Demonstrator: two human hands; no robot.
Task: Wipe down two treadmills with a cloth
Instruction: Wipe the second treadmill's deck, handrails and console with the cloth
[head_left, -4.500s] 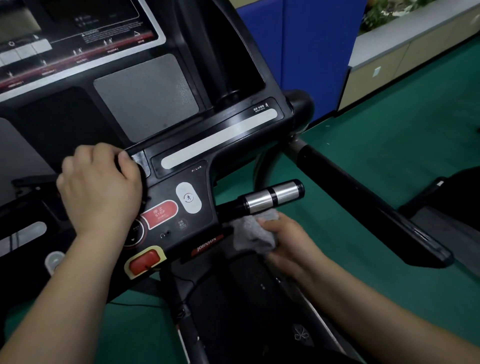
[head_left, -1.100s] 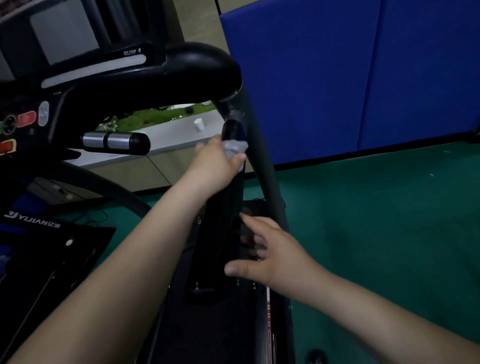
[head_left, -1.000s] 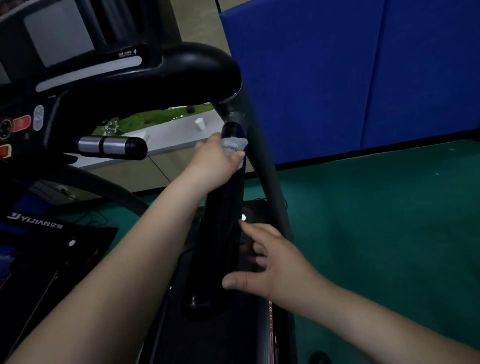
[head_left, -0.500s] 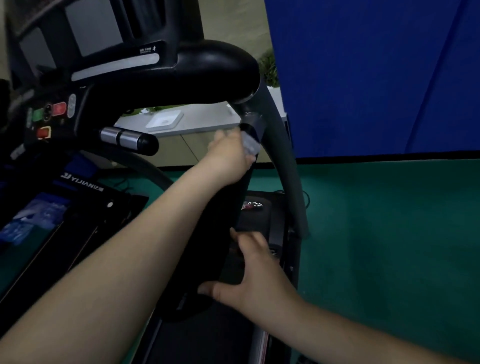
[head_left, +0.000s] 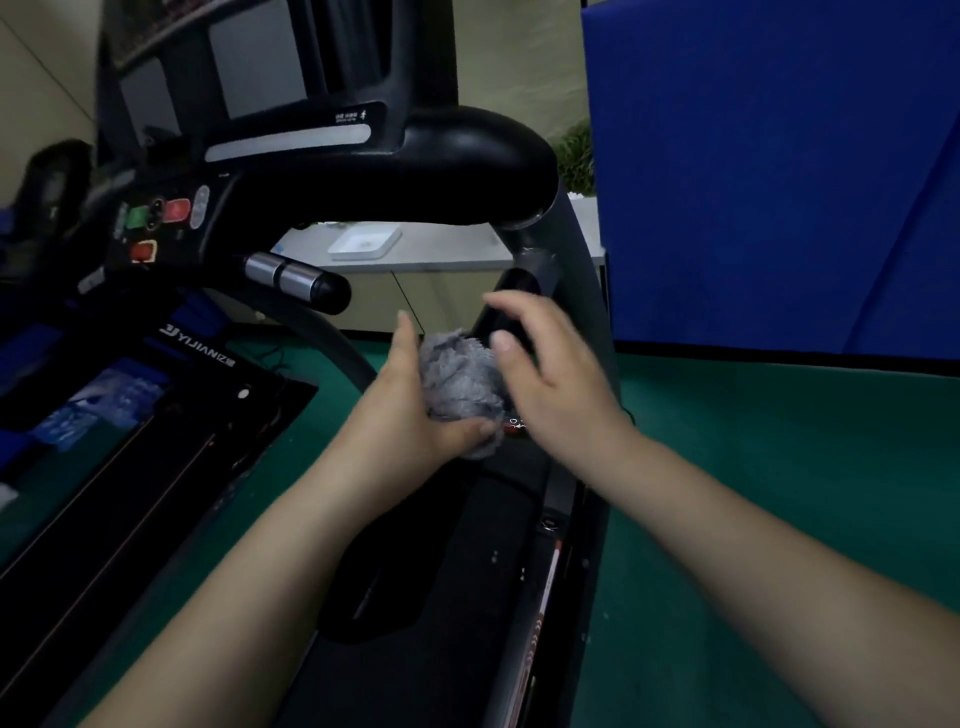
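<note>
A crumpled grey cloth (head_left: 460, 382) sits bunched in my left hand (head_left: 410, 405), whose palm and fingers cup it from below and the left. My right hand (head_left: 545, 374) hovers just right of the cloth with fingers spread, its thumb close to the cloth's top edge; whether it touches is unclear. Both hands are in front of the black side handrail (head_left: 514, 301) of the nearer treadmill, below its console (head_left: 291, 140). The treadmill's black belt (head_left: 441, 597) runs beneath my forearms. A second treadmill deck (head_left: 130, 441) lies to the left.
A short chrome-banded grip (head_left: 291, 278) sticks out from the console at left. A blue padded wall panel (head_left: 779, 171) stands at the right. Green floor (head_left: 779, 493) spreads to the right of the treadmill. A white counter (head_left: 415, 249) with a tray lies behind.
My left hand has come down off the handrail with the cloth, which now shows as a loose ball. My right hand has lifted from the handrail's lower end up beside the cloth.
</note>
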